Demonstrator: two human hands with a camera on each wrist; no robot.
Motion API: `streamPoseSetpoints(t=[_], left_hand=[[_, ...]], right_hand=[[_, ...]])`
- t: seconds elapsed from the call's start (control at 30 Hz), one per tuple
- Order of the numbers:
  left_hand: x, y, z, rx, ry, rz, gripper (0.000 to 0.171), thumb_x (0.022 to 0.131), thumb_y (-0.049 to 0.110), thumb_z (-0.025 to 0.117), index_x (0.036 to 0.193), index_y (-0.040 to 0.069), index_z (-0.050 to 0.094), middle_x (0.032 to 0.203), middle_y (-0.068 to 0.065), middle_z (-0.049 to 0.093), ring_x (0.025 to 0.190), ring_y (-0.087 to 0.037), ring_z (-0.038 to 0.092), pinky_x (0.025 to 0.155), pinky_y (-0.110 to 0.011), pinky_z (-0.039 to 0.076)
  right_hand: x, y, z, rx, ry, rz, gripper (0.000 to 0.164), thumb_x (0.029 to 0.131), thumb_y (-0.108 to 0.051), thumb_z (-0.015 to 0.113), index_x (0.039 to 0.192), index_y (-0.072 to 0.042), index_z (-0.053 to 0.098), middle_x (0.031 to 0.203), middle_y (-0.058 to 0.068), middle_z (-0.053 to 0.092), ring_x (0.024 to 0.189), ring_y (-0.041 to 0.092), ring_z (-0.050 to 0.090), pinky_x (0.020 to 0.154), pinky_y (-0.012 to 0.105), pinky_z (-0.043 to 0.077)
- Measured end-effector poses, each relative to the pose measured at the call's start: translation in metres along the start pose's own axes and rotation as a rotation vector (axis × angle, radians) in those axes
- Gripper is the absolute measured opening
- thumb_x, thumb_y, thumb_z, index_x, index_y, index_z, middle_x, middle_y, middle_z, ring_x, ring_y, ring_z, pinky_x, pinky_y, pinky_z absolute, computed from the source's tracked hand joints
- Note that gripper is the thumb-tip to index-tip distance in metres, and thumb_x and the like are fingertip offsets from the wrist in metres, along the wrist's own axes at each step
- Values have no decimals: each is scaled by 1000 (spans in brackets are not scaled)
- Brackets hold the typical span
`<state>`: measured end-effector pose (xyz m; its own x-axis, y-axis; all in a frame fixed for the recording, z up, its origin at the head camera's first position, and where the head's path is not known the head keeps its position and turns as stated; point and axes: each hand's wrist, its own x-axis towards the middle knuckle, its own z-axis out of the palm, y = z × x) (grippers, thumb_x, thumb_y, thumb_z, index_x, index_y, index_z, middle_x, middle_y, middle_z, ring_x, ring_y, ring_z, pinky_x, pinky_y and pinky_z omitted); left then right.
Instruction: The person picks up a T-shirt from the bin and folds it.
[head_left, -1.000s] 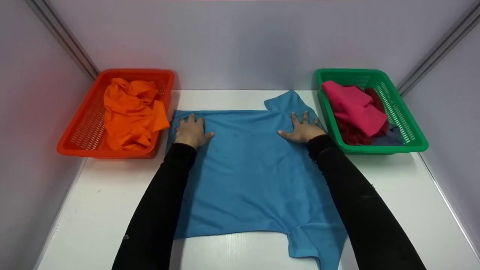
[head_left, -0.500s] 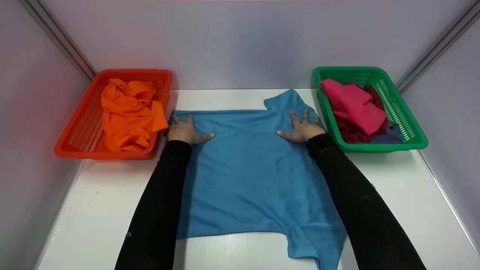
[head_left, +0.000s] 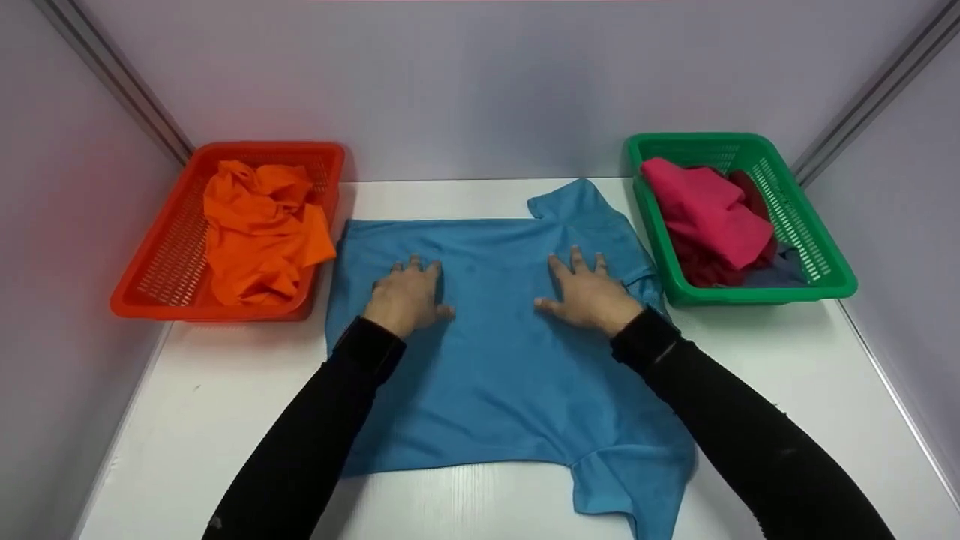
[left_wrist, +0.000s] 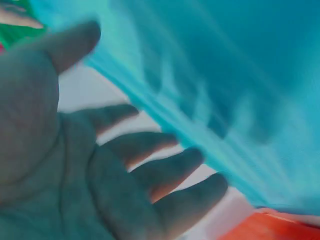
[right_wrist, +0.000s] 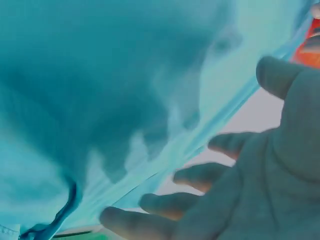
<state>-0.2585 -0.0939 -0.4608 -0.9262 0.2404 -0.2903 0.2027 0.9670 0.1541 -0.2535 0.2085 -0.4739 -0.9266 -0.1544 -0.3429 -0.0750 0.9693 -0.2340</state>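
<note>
A blue short-sleeved shirt [head_left: 495, 360] lies spread sideways on the white table, its hem to the left and its sleeves to the right. Over the hem half is my left hand [head_left: 406, 298], fingers spread and holding nothing. My right hand [head_left: 587, 296] is over the chest part near the far sleeve, its fingers also apart. In the left wrist view the left palm [left_wrist: 75, 160] faces the shirt, and the fingers cast separate shadows on the cloth. The right wrist view shows the right fingers [right_wrist: 190, 175] loosely extended, with their shadows on the fabric.
An orange-red basket [head_left: 161, 304] with a crumpled orange garment [head_left: 262, 232] stands at the back left. At the back right, touching the shirt's edge, is a green basket [head_left: 765, 294] holding pink [head_left: 709, 210], dark red and grey-blue cloths. Pale walls enclose the table.
Both hands have drawn back toward the person from the shirt's far edge and come off the cloth. The left has also moved right, after shifting left earlier. The shirt is nearly unmoved.
</note>
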Motion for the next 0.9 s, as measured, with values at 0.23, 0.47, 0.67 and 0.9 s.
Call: streamPoseSetpoints(t=[0.23, 0.47, 0.67, 0.9], left_hand=[[-35, -8, 20, -86, -122, 23, 108, 86, 58, 82, 169, 22, 24, 174, -33, 10, 153, -69, 15, 114, -78, 39], [-10, -22, 21, -104, -139, 22, 108, 88, 60, 79, 170, 28, 17, 175, -30, 2, 155, -69, 4, 114, -81, 35], [13, -24, 12, -102, -145, 5, 107, 90, 61, 76, 171, 28, 15, 176, -30, -1, 156, -68, 1, 119, -79, 31], [28, -28, 7, -102, -138, 6, 107, 90, 62, 76, 171, 28, 15, 176, -29, 0, 156, -67, 1, 119, -79, 31]], right_hand=[[-30, 9, 21, -21, -91, -41, 103, 97, -70, 59, 171, -19, 9, 176, 28, -4, 152, 73, -4, 110, 88, 29], [-12, 14, 19, -12, -90, -28, 106, 96, -75, 55, 171, -22, 4, 177, 26, -9, 152, 72, -8, 110, 91, 24], [21, 26, 9, -21, -66, -37, 105, 94, -79, 56, 171, -30, 5, 178, 20, -8, 156, 67, -8, 115, 91, 15], [44, 34, 4, -31, -12, -69, 104, 91, -81, 56, 171, -32, 11, 179, 18, -1, 157, 66, -2, 117, 89, 16]])
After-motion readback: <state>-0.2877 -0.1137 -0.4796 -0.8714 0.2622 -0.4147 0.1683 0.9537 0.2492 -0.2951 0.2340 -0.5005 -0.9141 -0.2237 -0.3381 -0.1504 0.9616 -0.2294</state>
